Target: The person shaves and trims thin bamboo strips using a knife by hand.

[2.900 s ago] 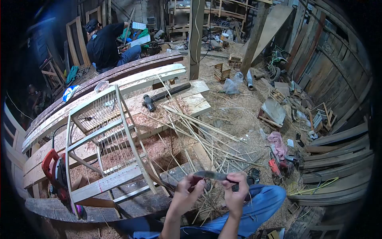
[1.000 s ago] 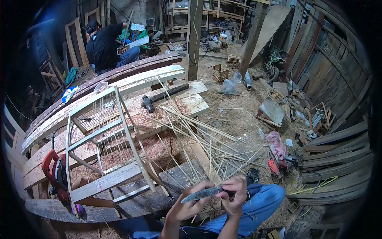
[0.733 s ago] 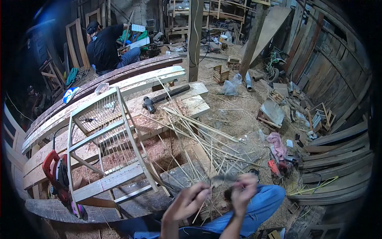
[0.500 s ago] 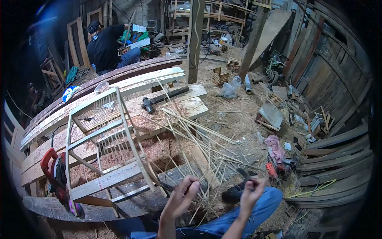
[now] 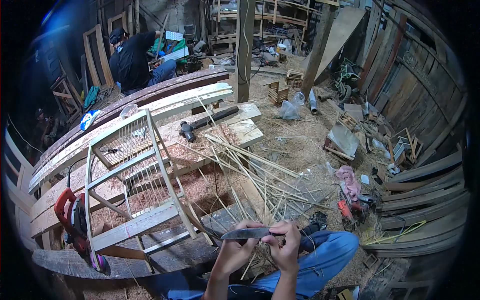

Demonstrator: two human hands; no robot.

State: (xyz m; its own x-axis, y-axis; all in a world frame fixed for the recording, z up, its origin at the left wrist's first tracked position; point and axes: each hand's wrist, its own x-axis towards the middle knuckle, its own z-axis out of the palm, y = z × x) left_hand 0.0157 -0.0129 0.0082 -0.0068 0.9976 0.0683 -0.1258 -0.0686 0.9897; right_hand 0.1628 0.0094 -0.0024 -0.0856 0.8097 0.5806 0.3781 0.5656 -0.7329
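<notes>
A knife (image 5: 245, 233) with a dark, broad blade lies crosswise in front of me, its tip to the left. My right hand (image 5: 284, 245) is closed round its handle. My left hand (image 5: 237, 255) is closed just behind and below the blade, the fingers partly covered by it; what they pinch, if anything, cannot be made out. Beyond both hands lies a loose heap of thin wooden sticks (image 5: 260, 185). To the left stands a light wooden frame (image 5: 135, 225) with a row of thin slats.
A hammer (image 5: 187, 131) rests on shavings-covered planks (image 5: 245, 131). A red power tool (image 5: 65, 212) stands left of the frame. Another red tool (image 5: 345, 212) and a pink cloth (image 5: 346, 180) lie at the right. Behind the planks sits another person (image 5: 132, 60).
My hands have come together from apart. The knife in my right hand has swung across to the left, so its blade now passes in front of my left fingers.
</notes>
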